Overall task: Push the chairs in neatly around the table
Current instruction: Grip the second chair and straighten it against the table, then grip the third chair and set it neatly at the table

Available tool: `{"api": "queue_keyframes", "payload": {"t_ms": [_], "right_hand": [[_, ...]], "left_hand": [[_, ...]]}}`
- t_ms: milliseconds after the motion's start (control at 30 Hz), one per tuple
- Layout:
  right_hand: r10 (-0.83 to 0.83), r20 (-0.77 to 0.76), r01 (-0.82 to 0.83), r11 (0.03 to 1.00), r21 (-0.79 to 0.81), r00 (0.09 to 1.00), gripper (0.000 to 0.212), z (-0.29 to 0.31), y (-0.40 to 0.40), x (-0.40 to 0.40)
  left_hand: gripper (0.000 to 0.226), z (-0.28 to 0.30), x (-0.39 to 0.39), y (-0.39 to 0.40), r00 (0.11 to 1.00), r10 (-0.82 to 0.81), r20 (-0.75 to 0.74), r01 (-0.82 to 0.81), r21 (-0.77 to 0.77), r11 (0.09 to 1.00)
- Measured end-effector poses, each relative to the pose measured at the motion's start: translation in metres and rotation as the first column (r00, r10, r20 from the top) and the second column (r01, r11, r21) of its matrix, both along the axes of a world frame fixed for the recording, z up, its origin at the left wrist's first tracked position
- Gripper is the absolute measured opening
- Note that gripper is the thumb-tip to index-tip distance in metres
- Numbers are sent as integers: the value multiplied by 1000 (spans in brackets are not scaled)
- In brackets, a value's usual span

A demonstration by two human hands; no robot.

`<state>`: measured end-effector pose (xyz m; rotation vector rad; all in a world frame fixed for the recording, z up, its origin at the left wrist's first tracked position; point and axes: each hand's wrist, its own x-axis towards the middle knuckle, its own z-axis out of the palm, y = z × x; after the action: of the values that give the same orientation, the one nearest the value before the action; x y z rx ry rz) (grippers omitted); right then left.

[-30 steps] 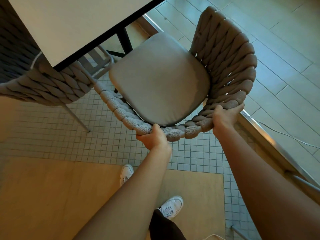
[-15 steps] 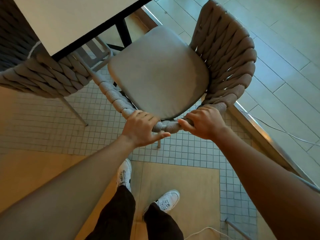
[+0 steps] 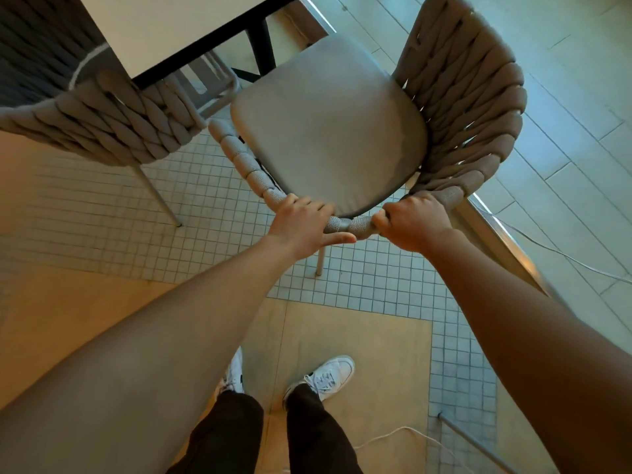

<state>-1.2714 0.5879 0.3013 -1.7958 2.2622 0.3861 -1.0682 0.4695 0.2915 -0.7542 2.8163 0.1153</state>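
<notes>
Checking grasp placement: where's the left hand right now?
In the head view, centre frame, the left hand lies over the woven rim of the chair, at the cushion's near edge, just left of the right hand, which grips the same rim.

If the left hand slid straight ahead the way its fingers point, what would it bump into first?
The left hand lies over the chair's woven rim, fingers pointing up-right. Just ahead is the grey seat cushion, probably the first thing met, though depth is hard to judge.

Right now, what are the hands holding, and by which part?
Both hold the woven chair by its rope-wrapped arm rail: the left hand lies over it, and the right hand is closed around it.
</notes>
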Motion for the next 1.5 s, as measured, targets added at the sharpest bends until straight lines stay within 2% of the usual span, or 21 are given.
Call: {"api": "queue_keyframes", "payload": {"t_ms": [67,133,233,367,433,667,867,1000,1233,1500], "right_hand": [[-29,31,25,993,119,999,49,9,-7,10],[-82,107,63,984,166,991,51,18,-11,21],[-160,265,132,984,120,951,57,36,-19,51],[-130,264,116,991,66,956,79,58,-43,104],[-114,240,112,993,23,964,82,67,-58,135],[-62,206,71,997,-34,977,91,93,-132,256],[-37,213,50,997,-59,976,97,119,-203,358],[-7,196,23,997,-79,981,96,135,-249,415],[46,209,-28,996,-88,977,100,159,-320,477],[109,195,-83,987,-137,975,99,168,-426,516]], "left_hand": [[79,10,2,-5,998,-41,41,36,99,994],[76,23,9,-12,995,-89,53,77,203,976],[75,45,32,-25,990,-137,-19,137,287,948],[84,67,86,-52,992,-66,-108,98,327,940],[81,76,122,-72,990,-11,-143,60,344,937],[83,99,276,-162,988,117,-98,-82,306,948],[88,114,392,-229,960,233,-155,-182,290,940],[94,126,455,-265,965,227,-131,-185,273,944],[94,155,522,-313,928,338,-158,-287,275,918],[92,168,558,-400,911,366,-191,-338,165,927]]}}
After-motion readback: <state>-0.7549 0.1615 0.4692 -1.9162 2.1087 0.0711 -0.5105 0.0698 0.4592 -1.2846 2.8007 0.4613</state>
